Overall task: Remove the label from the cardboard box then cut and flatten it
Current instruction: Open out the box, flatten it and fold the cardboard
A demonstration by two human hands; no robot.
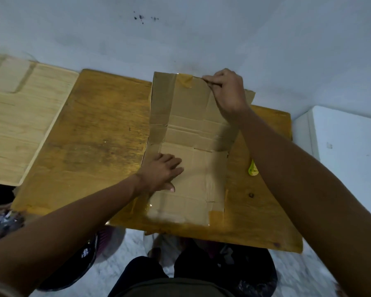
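1. Seen from above, looking down over two bare forearms reaching across a worn brown wooden table (90, 133).
2. Flattened cardboard box (193, 133) lying opened out on the right half of the table, running from the near edge to the far edge against a pale wall (180, 35).
3. Creased and marked with fold lines, with strips of shiny brown tape (185, 80) along the far edge, the left side and the near right corner.
4. Left hand (162, 172) pressed palm down on the near-left part of the cardboard, fingers spread flat and pointing right, gripping nothing.
5. Right hand (226, 91) reaching to the far edge of the cardboard, fingers curled and pinched on the top edge, beside the tape there; exactly what sits between the fingertips too small to tell.
6. Far right part of the cardboard lifted a little off the table under that hand, casting a shadow on the panel below.
7. Small yellow object (252, 168) lying on the table just right of the cardboard, mostly hidden by the right forearm; kind not clear.
8. Light wooden board (19, 121) resting at the left, overlapping the table's left edge.
9. Dark trousers and pale marbled floor (298, 273) visible below the near table edge.
10. White cabinet (347, 142) standing at the far right.
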